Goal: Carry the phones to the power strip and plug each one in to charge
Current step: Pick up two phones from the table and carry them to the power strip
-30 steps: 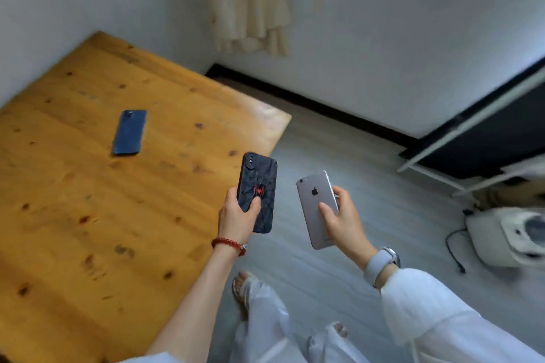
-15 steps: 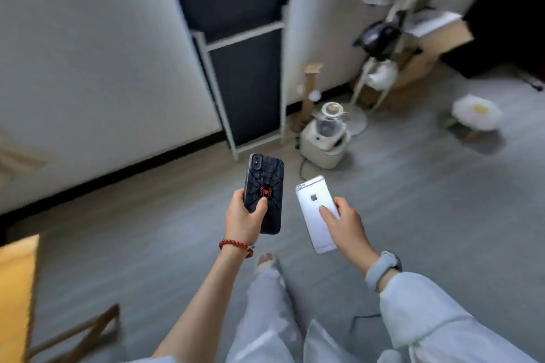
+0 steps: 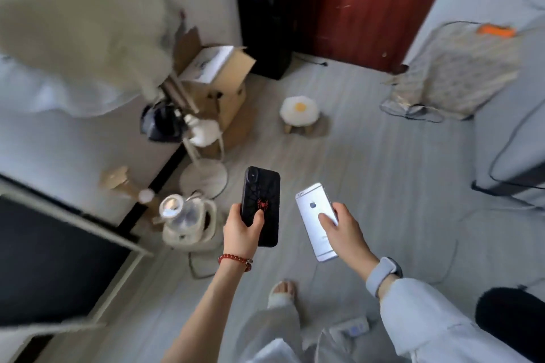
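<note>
My left hand grips a black phone with a red spider on its case, back side up, at the centre of the view. My right hand holds a silver phone, also back side up, just to the right of the black one. Both phones are held above the grey floor. A white power strip with a white cable lies on the floor low in the view, between my leg and my right sleeve, partly hidden by them.
A white appliance with a clear top and a fan stand sit by the left wall, with cardboard boxes behind. A small egg-shaped stool stands mid-floor. A patterned bag and black cables lie at right, near a red door.
The view has swung right, away from the wooden table and across the room. Both hands keep the same hold on their phones. The power strip has come into view near my feet.
</note>
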